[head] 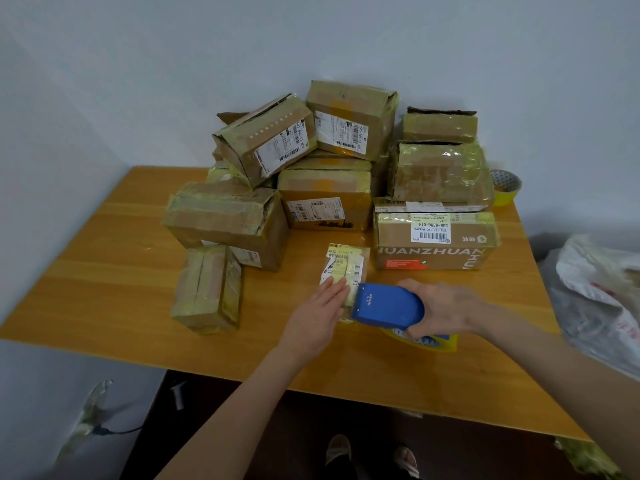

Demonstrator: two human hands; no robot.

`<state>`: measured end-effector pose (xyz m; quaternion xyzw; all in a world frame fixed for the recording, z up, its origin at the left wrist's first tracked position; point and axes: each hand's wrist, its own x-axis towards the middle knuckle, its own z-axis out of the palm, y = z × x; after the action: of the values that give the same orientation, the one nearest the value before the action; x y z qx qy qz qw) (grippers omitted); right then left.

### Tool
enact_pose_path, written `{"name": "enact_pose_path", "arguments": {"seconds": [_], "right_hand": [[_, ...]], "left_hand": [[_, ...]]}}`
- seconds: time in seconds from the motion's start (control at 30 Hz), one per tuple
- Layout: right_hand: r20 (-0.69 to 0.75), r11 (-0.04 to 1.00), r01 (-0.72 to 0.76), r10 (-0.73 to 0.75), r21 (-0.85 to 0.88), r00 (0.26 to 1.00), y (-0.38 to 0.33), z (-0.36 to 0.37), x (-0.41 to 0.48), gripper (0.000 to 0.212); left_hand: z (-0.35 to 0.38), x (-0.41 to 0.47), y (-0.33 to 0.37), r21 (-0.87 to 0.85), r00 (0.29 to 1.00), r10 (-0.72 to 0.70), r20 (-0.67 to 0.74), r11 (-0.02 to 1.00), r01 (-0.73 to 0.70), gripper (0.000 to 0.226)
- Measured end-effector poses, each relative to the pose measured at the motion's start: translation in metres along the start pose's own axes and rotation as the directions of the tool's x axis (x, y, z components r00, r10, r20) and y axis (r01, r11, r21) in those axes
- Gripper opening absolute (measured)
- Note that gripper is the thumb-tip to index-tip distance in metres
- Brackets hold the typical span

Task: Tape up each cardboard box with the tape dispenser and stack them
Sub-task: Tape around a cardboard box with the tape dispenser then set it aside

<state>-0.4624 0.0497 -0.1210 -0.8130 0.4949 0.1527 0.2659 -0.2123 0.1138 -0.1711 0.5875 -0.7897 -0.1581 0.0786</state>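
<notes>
A small flat cardboard box (344,263) with white labels lies near the middle of the wooden table (104,271). My left hand (317,315) rests flat on its near end, fingers extended. My right hand (441,308) grips a blue tape dispenser (386,306) with yellow tape, its front edge against the small box's near right corner. Behind stands a pile of taped cardboard boxes (325,199), several stacked two high. A big box (434,240) printed "ZHUANZHUAN" stands right of the small box.
A narrow taped box (207,287) lies at the front left. A spare yellow tape roll (506,187) sits at the back right by the wall. A white plastic bag (602,292) lies off the table's right side. My feet show below the table edge.
</notes>
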Motion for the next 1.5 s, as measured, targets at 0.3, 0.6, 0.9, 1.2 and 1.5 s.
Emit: {"name": "enact_pose_path", "arguments": {"seconds": [0.3,0.6,0.9,1.2,1.5], "right_hand": [[-0.011,0.998,-0.003,0.004,0.069,1.0,0.011,0.001,-0.006,0.077],[0.021,0.998,-0.01,0.008,0.059,1.0,0.032,-0.003,-0.023,0.078],[0.016,1.0,-0.028,0.028,0.005,0.999,0.039,0.002,-0.026,0.08],[0.167,0.994,-0.103,0.105,-0.022,0.98,0.002,-0.005,0.003,0.058],[0.227,0.993,-0.082,0.099,-0.087,0.969,-0.013,-0.031,0.021,0.047]], "left_hand": [[0.014,0.003,-0.023,0.192,0.987,0.01,0.163,0.981,-0.041,0.055],[0.02,0.004,-0.027,0.194,0.991,0.007,0.132,0.981,-0.032,0.056],[0.016,0.003,-0.024,0.173,0.989,-0.007,0.146,0.985,-0.018,0.054],[0.012,0.002,-0.019,0.06,0.987,0.002,0.161,0.998,-0.012,0.057],[0.012,0.003,-0.018,-0.03,0.991,0.008,0.135,1.0,-0.004,0.06]]}}
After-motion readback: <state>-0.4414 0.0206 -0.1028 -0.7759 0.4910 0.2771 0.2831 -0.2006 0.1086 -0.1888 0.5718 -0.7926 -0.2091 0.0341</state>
